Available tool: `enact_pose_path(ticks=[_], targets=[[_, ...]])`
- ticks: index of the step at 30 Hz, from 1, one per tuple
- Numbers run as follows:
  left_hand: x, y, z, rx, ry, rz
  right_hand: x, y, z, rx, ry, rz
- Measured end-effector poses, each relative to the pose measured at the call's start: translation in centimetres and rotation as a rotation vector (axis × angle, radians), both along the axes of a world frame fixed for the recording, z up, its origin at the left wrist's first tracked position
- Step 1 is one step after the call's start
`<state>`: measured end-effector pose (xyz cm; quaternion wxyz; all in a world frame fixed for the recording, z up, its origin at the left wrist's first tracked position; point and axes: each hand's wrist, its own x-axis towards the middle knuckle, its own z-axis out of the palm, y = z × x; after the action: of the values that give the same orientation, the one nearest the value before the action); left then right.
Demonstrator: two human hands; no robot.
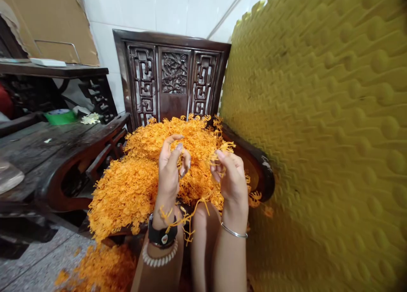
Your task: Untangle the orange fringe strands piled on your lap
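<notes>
Best worked, probably, with a light fingertip pinch, sparing thin branches from snapping. Pinching a small orange sprig (227,146) between thumb and finger of the right hand (232,173), just right of the frame's centre; curling the left hand (170,167) loosely, partly open, with nothing clearly held. Bright, plastic-looking and branched, much like the sprig heap (130,184) across mid-frame.

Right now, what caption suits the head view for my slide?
Right hand pinching an orange sprig, left hand curled, before a carved chair heaped with more sprigs.
</notes>
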<state>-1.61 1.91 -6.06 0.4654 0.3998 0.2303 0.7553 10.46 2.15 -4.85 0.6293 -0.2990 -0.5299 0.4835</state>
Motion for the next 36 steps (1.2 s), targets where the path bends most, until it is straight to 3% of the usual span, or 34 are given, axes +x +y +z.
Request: enact_pose_path(ticks=[5, 10, 15, 22, 25, 29, 32, 36], targets=[[0.0, -0.3, -0.3, 0.119, 0.167, 0.067, -0.5, -0.1, 0.0, 0.000, -0.192, 0.033], [0.5, -0.8, -0.1, 0.134, 0.565, 0.258, -1.2, -0.3, 0.2, 0.019, -0.228, 0.091], [0.4, -0.3, -0.4, 0.061, 0.579, 0.384, -1.7, -0.5, 0.3, 0.006, -0.351, 0.118], [-1.1, -0.2, -0.4, 0.125, 0.656, 0.000, -2.1, -0.5, 0.4, 0.030, -0.254, 0.120], [-1.1, -0.5, -0.2, 0.169, 0.580, -0.159, -1.9, -0.6, 0.5, -0.012, -0.151, 0.218], [-0.7, -0.6, -0.8, 0.098, 0.341, -0.403, -1.9, -1.1, 0.5, -0.074, -0.005, 0.379], [-0.7, -0.5, -1.5, 0.090, 0.183, -0.488, -2.5, -1.5, 0.2, -0.093, 0.070, 0.439], [-1.1, -0.8, -1.6, 0.057, 0.127, -0.499, -3.5, -1.6, -0.3, -0.093, 0.198, 0.507]])
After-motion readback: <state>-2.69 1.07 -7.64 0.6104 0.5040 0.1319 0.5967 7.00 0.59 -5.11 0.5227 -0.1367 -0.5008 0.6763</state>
